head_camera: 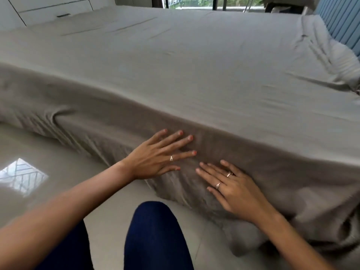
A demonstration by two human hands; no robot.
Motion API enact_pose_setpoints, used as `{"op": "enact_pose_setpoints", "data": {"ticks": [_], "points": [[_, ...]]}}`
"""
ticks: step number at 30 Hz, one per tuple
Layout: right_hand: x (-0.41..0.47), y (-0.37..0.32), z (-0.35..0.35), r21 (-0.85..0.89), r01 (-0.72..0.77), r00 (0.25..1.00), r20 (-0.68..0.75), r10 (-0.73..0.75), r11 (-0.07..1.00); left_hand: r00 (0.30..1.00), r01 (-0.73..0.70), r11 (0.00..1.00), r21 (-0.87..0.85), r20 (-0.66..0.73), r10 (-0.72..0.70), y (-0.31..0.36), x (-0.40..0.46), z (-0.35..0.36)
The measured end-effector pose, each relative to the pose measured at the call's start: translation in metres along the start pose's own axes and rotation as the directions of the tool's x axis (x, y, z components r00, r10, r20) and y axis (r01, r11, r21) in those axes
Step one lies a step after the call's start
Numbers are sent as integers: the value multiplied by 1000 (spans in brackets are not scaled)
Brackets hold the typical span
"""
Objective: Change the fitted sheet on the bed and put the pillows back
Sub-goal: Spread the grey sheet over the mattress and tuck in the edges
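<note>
Left hand (157,154) and right hand (231,188), flat (2 spread palms), press the sheet (175,75).

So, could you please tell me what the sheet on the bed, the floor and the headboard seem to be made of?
Sheet: grey-beige woven cloth, matte, probably cotton; it creases and gathers softly down the side.
Floor: polished tile or stone, glossy; it mirrors the window.
Headboard: blue, vertically ribbed, possibly upholstered; too far to tell.

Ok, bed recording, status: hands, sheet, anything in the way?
Left hand and right hand open, flat on the sheet at the mattress side. Sheet covers the top; lower edge bunched near the floor. No pillows in view. Nothing in the way.
</note>
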State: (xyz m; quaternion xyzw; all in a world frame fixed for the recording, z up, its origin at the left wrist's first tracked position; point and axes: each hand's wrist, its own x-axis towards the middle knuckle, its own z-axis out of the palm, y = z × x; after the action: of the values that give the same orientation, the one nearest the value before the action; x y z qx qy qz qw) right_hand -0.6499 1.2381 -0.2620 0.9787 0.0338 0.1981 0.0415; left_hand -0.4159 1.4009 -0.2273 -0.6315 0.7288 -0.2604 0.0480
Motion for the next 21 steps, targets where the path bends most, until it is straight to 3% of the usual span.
{"op": "enact_pose_setpoints", "data": {"ticks": [2, 5, 10, 17, 21], "points": [[-3, -3, 0, 120, 25, 999, 32, -29, 992, 990, -105, 994, -39, 88, 108, 1, -15, 10], [-5, -3, -6, 258, -40, 998, 50, 28, 965, 975, -85, 986, -142, 194, 112, 2, -22, 16], [2, -11, -11, 251, -218, 965, 197, 171, 943, 963, -30, 946, -321, 245, 114, -11, -15, 13], [13, -21, -5, 243, -351, 932, 189, 310, 904, 969, -109, 945, -309, 180, 170, -20, -14, 21], [-4, -30, -14, 333, -453, 887, 79, 454, 827, 979, -114, 947, -302, 128, 159, -16, -25, 25]]}}
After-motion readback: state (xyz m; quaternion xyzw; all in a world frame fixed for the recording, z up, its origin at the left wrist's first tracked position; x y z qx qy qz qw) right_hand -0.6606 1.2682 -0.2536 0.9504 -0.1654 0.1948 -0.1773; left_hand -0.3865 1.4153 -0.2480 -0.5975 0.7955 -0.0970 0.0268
